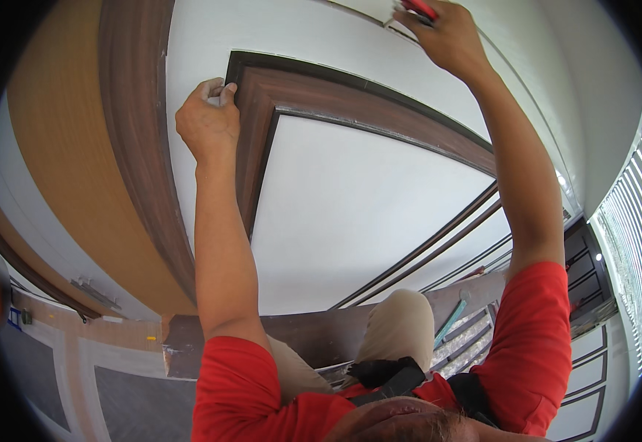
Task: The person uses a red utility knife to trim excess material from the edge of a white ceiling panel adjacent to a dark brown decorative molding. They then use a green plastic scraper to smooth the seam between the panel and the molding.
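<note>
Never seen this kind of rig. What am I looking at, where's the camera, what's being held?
No machine here: these are a person's two bare hands. There is one picture, from a fisheye camera worn on the head, looking down at the hands, so straight edges bend. The right hand grips a red and black object, too cut off to identify. The left hand is at the corner of a dark brown frame around a white panel; any contact is unclear. Below, a teal object is at a dark brown plank, near the person's knee.
</note>
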Tool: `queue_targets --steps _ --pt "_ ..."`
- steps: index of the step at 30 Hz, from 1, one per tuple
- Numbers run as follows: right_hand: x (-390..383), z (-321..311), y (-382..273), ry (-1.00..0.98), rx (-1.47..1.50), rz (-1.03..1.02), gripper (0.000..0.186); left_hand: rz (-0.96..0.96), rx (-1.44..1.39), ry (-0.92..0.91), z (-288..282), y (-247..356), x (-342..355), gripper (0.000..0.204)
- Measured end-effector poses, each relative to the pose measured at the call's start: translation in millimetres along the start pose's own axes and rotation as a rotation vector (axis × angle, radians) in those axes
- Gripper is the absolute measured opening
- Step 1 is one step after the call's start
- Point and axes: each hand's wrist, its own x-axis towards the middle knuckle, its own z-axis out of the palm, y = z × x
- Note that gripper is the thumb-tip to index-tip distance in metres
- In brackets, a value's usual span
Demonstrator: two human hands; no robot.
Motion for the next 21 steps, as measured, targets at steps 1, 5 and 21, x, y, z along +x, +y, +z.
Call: queue_targets --steps 1,5,21 --pt "-4 4 21 0.068 -0.028 -0.014 0.037 -0.002 -0.011 -0.005 1 1 -1 0.022" --pt "-35 13 54 0.227 0.191 -0.022 0.030 -0.043 -0.030 -0.024 -1 8 -3 0.022" --pt "-69 53 82 0.526 0.603 0.143 0.035 0.004 0.062 -0.005 0 8 -1 0.023"
